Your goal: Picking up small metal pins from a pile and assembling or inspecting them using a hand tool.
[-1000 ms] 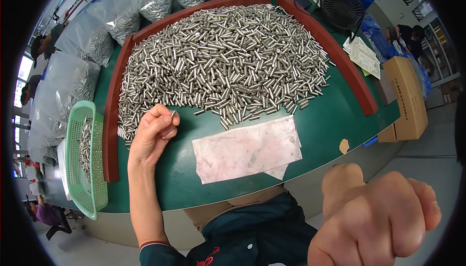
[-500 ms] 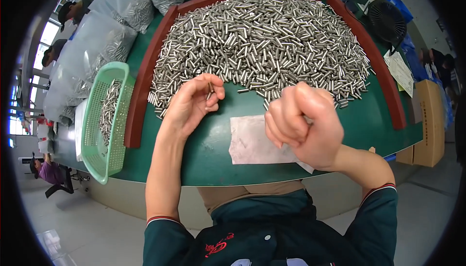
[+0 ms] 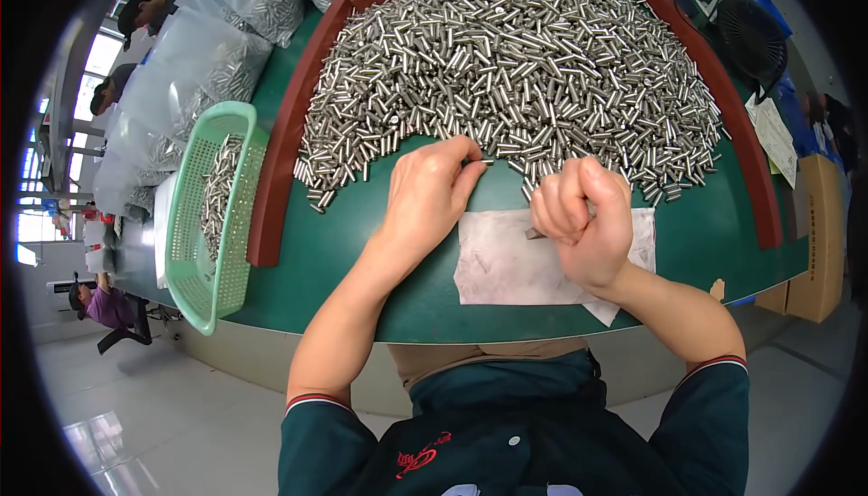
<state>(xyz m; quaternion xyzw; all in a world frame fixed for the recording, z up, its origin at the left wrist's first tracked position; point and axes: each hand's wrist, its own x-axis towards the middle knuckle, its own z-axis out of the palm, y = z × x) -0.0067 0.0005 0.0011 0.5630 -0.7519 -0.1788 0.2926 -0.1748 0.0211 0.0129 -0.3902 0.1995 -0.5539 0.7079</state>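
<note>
Evidently, at far left of the room, a person in purple (image 3: 110,310) is sitting well apart from the work. Clear plastic bags (image 3: 172,89) of metal pieces are lining the left side of the green tabletop (image 3: 333,256) toward its far edge. A light green perforated basket (image 3: 231,270) is standing near the tabletop's near left corner, containing metal pins (image 3: 217,193). Just beside it, a dark red bar (image 3: 294,116) is bordering a large heap of pins (image 3: 524,62), which is covering the tabletop's middle and far part.

At the heap's near fringe, the left hand (image 3: 425,193) is holding thumb and forefinger almost together at a single pin (image 3: 488,162); whether they are gripping it, I cannot tell. A stained pale cloth (image 3: 493,270) is lying toward the near edge. Above it, the right hand (image 3: 583,225) is curling tightly around a grey pin (image 3: 535,234), one end protruding beneath the fingers.

A second red bar (image 3: 737,134) is bounding the heap's right flank. Toward the right edge, a black fan (image 3: 750,39) is standing and papers (image 3: 776,141) are lying near it. Beyond that edge, a cardboard box (image 3: 821,238) is standing.
</note>
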